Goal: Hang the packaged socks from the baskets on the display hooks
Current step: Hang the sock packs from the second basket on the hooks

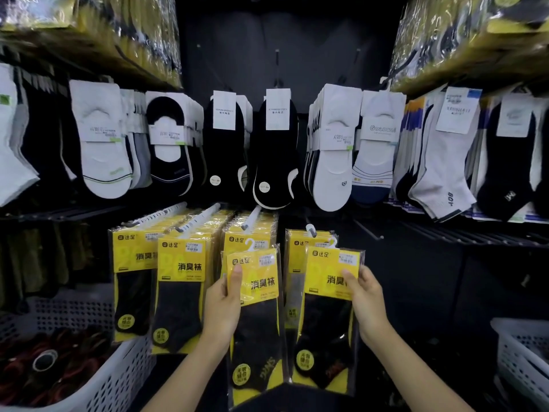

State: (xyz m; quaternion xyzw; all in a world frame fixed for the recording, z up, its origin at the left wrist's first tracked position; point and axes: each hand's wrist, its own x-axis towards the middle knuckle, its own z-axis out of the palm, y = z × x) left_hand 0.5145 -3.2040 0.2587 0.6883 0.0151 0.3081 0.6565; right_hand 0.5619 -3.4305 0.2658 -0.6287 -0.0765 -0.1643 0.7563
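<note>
My left hand (223, 304) grips a yellow-and-black sock pack (258, 310) by its left edge, thumb on the front. My right hand (367, 301) holds a second, matching sock pack (326, 319) by its right edge. Both packs have a small white hanger at the top and sit just below the tips of two display hooks (252, 217) (310, 230). The left pack is in front of a full row of identical packs; the right pack is in front of a short row (297, 251). Two more hooks to the left carry many yellow packs (178, 278).
A white perforated basket (98, 379) at lower left holds dark bundled socks. Another white basket (523, 352) stands at lower right. Rows of white and black socks (276, 150) hang above. An empty hook (368, 230) juts out at the right of the packs.
</note>
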